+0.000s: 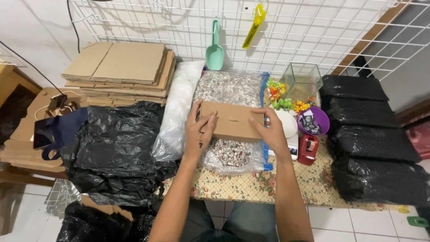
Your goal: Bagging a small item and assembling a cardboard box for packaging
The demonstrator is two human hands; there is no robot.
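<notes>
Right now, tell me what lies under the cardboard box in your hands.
Under the cardboard box, held by the left hand and right hand, lies a clear bag of pebbles. The box covers the bag's middle; its contents stay unseen.

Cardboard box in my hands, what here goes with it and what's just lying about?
In use: cardboard box, left hand, right hand, bag of pebbles under it.
Lying about: flat cartons, black bags, green scoop, glass tank, tape dispenser.

Matt cardboard box (233, 121); glossy black plastic bags (118, 148).
</notes>
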